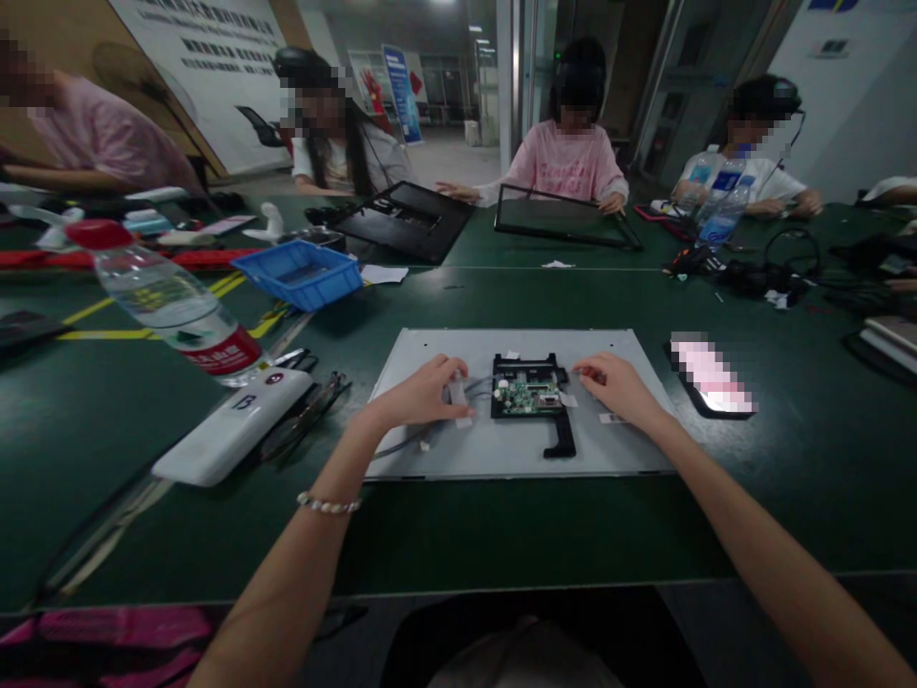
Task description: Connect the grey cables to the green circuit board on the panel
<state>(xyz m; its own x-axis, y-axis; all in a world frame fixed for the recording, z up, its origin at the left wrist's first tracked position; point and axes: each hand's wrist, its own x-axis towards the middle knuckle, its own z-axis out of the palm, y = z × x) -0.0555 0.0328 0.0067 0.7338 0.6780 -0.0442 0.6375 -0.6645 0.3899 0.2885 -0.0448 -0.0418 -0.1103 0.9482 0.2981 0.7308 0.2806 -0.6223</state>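
Across the green table (458,535), right under both arms: one broad grey panel (458,456), flat, smooth, pale, dark dots near its far corners. Long axis running left to right, long edges facing near and far. Green tabletop showing all along the near edge, more beyond the far one; white power bank (236,425) well off to the left, phone (716,377) just past the right edge. Now to the panel's middle: black frame (526,367), squarish, one leg reaching nearward and hooking left. Left hand (428,389) beside it, thumb and fingers parted around a pale strip (458,392); gripped or loose, cannot tell. Right hand (617,384) opposite, fingers curled narrow; anything inside, cannot tell. Within the frame, green circuit board (526,397).
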